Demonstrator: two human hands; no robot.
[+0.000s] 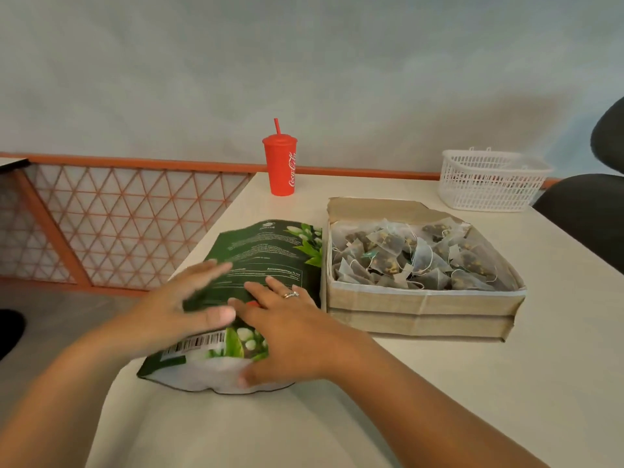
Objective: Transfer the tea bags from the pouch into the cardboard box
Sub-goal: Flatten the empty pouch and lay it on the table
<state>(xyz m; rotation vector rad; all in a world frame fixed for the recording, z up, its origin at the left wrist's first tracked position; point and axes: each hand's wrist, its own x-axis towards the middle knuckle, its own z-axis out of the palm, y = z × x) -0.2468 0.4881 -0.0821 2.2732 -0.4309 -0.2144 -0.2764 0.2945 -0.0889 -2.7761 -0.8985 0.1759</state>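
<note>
We see two bare forearms reaching in from the bottom edge, both hands lying on a dark green foil pouch [270,251] printed with white flowers and a barcode. The left hand [189,298], blurred, has straight, spread fingers resting flat on the pouch's middle. The right hand [290,329], wearing a ring, presses down beside it, fingers splayed and thumb at the pouch's near end; neither hand grips anything. The pouch lies flat on the pale beige table [439,383], just left of an open tan cardboard box [418,305]. The box is heaped with pyramid-shaped mesh tea bags [405,258] trailing white strings. Farther back stand a red plastic cup with a straw [280,167] and a white plastic lattice basket [489,180].
</note>
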